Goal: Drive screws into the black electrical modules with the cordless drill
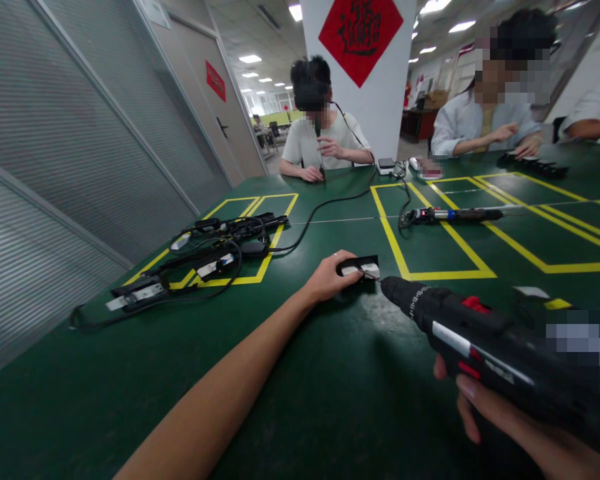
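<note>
My left hand [334,275] grips a small black part [359,265] with white pieces on it, low over the green table. Its fingers are wrapped round the part's left end. From the lower right comes a black power drill [475,340] with red details, held in my right hand [485,400] round its handle. The drill points left, and its chuck is close beside the part's right end. A thin bit reaches toward the part; whether it touches cannot be made out.
Black strips with cables [215,257] lie at the left on the green table [280,373]. A cabled tool [455,215] lies at the right, across yellow tape. Two people sit opposite, handling black parts; another person's arm shows far right.
</note>
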### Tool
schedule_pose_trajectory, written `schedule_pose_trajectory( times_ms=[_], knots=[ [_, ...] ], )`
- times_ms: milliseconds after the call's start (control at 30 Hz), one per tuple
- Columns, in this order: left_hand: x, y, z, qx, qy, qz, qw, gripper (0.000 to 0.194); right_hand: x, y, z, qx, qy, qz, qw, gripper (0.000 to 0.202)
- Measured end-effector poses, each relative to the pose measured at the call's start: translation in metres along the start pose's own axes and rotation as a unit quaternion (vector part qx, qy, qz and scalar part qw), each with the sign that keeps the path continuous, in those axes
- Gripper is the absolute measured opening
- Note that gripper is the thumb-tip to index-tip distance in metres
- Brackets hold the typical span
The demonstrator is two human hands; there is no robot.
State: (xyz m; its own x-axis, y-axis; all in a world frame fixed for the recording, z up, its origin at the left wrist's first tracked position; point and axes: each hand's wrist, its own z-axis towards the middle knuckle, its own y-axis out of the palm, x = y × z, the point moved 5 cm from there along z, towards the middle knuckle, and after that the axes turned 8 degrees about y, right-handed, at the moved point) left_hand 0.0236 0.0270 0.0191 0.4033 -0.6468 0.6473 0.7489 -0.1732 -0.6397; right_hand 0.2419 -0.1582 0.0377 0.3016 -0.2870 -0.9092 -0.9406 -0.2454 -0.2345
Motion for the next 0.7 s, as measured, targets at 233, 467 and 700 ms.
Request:
schedule_pose_trajectory(
  times_ms=[233,467,700],
  knots=[
    [0.001,0.000,-0.001,0.000,0.004,0.000,1.000,0.033,-0.007,-0.003,0.001,0.005,-0.024,0.009,1.000,0.019],
    [0.003,0.001,-0.001,0.000,0.003,0.002,1.000,0.032,-0.006,0.004,0.008,-0.035,-0.025,0.007,0.999,0.040],
    [0.003,0.001,-0.001,0.004,0.006,0.006,1.000,0.034,-0.006,0.001,0.005,-0.017,-0.017,0.009,1.000,0.039]
  ],
)
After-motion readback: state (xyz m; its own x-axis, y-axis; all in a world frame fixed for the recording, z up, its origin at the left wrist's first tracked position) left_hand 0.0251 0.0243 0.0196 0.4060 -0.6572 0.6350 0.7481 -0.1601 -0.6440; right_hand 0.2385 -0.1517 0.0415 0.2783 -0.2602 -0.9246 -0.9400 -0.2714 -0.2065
